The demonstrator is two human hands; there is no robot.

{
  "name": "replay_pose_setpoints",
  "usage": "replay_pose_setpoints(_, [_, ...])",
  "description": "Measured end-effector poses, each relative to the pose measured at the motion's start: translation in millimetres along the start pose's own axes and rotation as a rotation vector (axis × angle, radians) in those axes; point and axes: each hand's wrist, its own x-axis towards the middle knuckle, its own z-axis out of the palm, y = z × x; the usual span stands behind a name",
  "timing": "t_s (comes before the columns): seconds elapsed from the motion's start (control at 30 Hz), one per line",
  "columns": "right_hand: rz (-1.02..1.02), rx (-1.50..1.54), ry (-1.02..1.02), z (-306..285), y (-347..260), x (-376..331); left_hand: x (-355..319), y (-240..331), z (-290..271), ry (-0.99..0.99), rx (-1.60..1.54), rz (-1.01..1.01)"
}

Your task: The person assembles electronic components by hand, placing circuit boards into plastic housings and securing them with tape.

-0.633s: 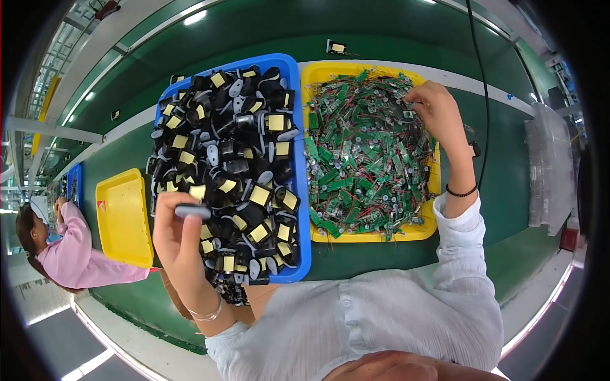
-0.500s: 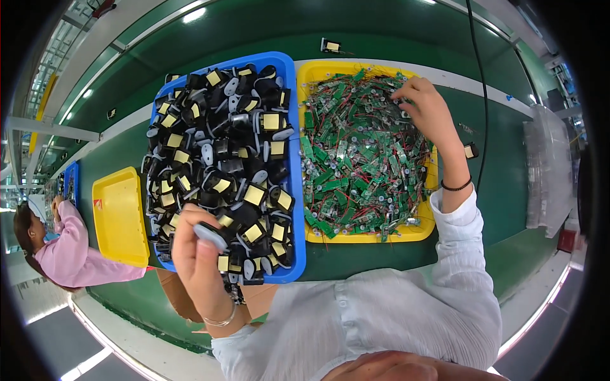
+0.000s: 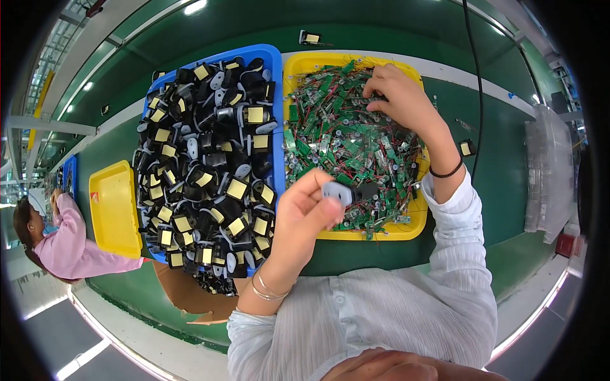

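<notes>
Nearest to me, my left hand [image 3: 305, 216] is closed around a small plug part [image 3: 346, 192], grey at one end and black at the other, pinched between thumb and fingers and held up over the near edge of the yellow tray [image 3: 387, 232]. That tray holds a loose heap of little green circuit boards [image 3: 343, 140] with thin wires, flat and shiny. My right hand [image 3: 403, 98] reaches into its far side, fingers curled down among the boards; I cannot tell whether it grips one. Beside it on the left, touching, sits a blue tray [image 3: 274, 63] piled with black plastic housings [image 3: 203, 171], many bearing square yellow labels. Both trays rest on the green counter [image 3: 508, 127]. Further left lies an empty-looking yellow tray [image 3: 114, 206], and past it a person in a pink sleeve [image 3: 70, 247].
</notes>
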Motion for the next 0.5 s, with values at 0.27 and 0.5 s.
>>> replay_pose_setpoints(0.27, [0.337,0.561,0.193,-29,-39,-23,24,-4,6,0.119,0.126,0.107])
replay_pose_setpoints(0.5, [0.194,1.718,0.003,-26,-80,-41,27,-9,3,0.104,0.115,0.164])
